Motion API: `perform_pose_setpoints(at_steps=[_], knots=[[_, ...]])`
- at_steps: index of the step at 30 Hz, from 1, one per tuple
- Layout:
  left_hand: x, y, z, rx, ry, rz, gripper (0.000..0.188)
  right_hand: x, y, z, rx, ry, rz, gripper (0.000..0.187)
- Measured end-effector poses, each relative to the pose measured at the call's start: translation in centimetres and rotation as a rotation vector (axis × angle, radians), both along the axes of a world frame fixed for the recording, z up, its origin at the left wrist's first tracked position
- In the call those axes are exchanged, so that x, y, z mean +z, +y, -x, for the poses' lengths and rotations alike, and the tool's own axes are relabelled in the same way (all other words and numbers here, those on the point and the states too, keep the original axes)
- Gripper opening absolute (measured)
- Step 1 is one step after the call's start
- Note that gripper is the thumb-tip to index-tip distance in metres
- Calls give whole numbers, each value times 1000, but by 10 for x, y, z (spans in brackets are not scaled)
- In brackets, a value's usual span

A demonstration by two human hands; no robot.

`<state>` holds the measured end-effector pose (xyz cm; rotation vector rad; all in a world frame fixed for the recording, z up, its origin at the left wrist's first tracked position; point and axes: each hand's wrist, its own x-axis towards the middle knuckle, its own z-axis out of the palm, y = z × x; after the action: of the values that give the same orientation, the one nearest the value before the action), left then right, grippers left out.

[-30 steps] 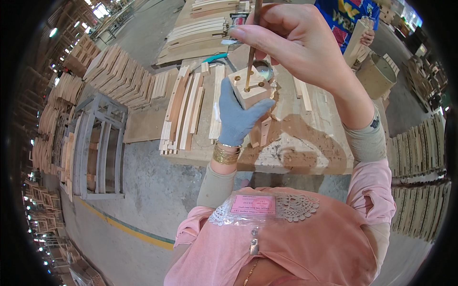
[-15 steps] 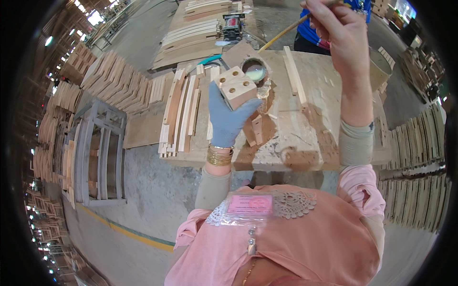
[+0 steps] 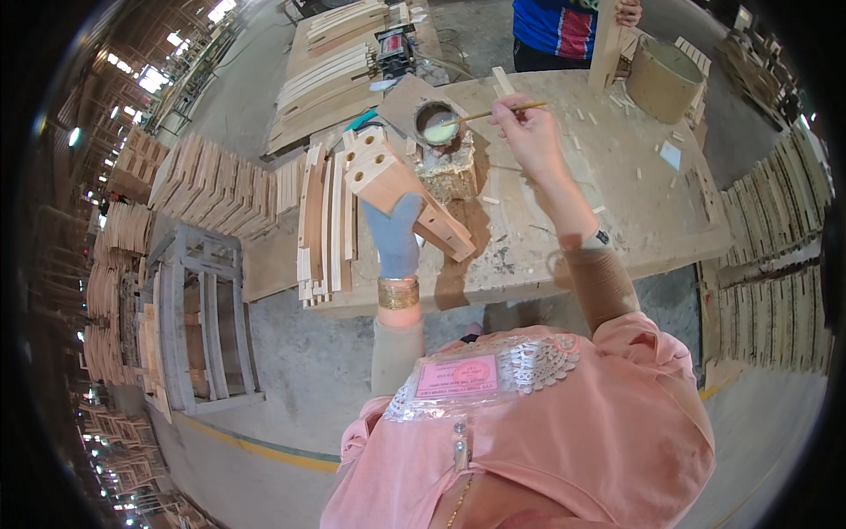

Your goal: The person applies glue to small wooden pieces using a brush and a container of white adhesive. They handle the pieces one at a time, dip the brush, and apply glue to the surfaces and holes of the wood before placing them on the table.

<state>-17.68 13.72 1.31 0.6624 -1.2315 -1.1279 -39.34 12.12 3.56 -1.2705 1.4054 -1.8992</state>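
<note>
My left hand (image 3: pixel 394 236), in a grey-blue glove, is closed around wooden pieces (image 3: pixel 393 183) held together. Their near-square ends, with several round drilled holes, point up and away to the left. Their long sides slope down to the right, over the table, and show small slots. My bare right hand (image 3: pixel 532 141) pinches a thin yellowish stick (image 3: pixel 486 115). The stick's far end reaches into a round can (image 3: pixel 420 122) with pale, whitish-green liquid inside. Whether that end carries bristles is hidden. The can stands on a crusted block (image 3: pixel 451 176), just beyond the wooden pieces.
Long wooden strips (image 3: pixel 324 220) lie at the table's left side. A teal-handled tool (image 3: pixel 360 119) rests behind them. At the far right stands a large round drum (image 3: pixel 665 79). Across the table a person in blue (image 3: pixel 551 31) grips an upright board (image 3: pixel 606 48).
My right hand has come down from high up, bringing the stick's end into the can. My left hand has tilted the wooden pieces so their long sides show.
</note>
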Motion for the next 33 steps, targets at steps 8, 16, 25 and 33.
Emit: perform_pose_setpoints(at_steps=[8,16,25,33], knots=[[1,-6,-42,65,448,-105,53,-16,-20,-6,-18,312,-18,23],[10,-3,-130,250,792,-123,64,-16,-38,-12,38,566,-91,23],[20,8,-81,197,403,-98,59,-22,-39,-14,-12,493,-84,20],[-7,-16,-41,60,78,2,61,-25,-39,-22,4,490,-89,19]])
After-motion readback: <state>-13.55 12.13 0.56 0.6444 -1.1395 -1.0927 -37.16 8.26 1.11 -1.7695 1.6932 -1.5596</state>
